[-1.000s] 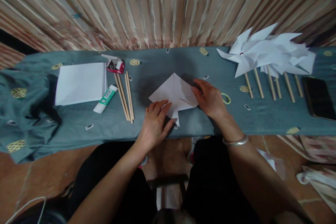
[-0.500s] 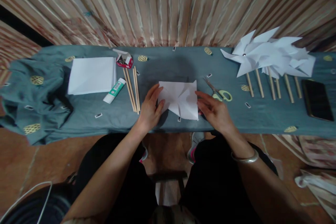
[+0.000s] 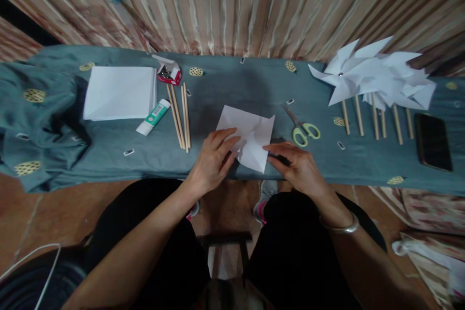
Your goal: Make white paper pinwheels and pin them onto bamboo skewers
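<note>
Paper (image 3: 256,126), roughly square, askew, corner toward near edge of tablecloth (image 3: 148,154).

Dim light softly shadows the cloth (image 3: 250,87).

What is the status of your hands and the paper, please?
Left hand on white sheet; right hand at its right edge, grips unclear. Sheet creased. Scissors beyond right hand, clear of sheet.

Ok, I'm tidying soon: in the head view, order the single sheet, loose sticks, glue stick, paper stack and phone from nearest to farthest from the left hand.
From the left hand:
1. Single sheet: touching it.
2. Loose sticks: to its left.
3. Glue stick: left, past the sticks.
4. Paper stack: farther left.
5. Phone: far right.
</note>
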`<state>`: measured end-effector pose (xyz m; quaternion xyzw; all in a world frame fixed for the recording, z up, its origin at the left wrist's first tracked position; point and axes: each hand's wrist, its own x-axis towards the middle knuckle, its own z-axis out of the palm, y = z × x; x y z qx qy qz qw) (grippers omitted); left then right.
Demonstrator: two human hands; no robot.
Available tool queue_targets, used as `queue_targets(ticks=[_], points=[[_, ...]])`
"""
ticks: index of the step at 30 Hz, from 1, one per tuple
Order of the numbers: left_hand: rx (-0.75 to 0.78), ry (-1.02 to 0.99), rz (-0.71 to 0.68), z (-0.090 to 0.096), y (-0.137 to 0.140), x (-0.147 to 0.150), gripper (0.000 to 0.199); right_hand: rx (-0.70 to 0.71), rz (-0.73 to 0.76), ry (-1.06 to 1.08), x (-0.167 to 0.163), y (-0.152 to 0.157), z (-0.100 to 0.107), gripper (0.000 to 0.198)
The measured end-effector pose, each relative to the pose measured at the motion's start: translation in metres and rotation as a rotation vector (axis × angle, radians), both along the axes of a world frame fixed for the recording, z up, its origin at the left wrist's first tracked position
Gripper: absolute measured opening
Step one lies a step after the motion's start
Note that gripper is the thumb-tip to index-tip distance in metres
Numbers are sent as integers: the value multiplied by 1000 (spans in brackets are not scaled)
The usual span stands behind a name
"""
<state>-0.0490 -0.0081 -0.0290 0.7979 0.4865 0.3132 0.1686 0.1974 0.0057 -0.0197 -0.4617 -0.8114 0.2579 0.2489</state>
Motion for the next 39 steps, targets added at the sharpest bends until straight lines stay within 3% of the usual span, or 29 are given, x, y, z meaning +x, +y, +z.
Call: queue_targets(ticks=[6,10,16,22,31,39], points=[[26,17,7,0,1,-5,36,92,105,-106,-11,-11,3,23],[42,129,-15,-3,-3,4,50,169,144,-226,-12,-13,7,28],[41,228,-15,-5,-2,9,52,227,170,-280,-14,-19,12,38],[6,205,-28,-5,-1,9,53,169,257,-221,-20,-20,3,36],[8,171,-13,-9,0,9,64,79,212,-30,-19,-8,3,19],[8,90,38,-7,1,4,62,-11,-19,100,-33,8,-5,17]])
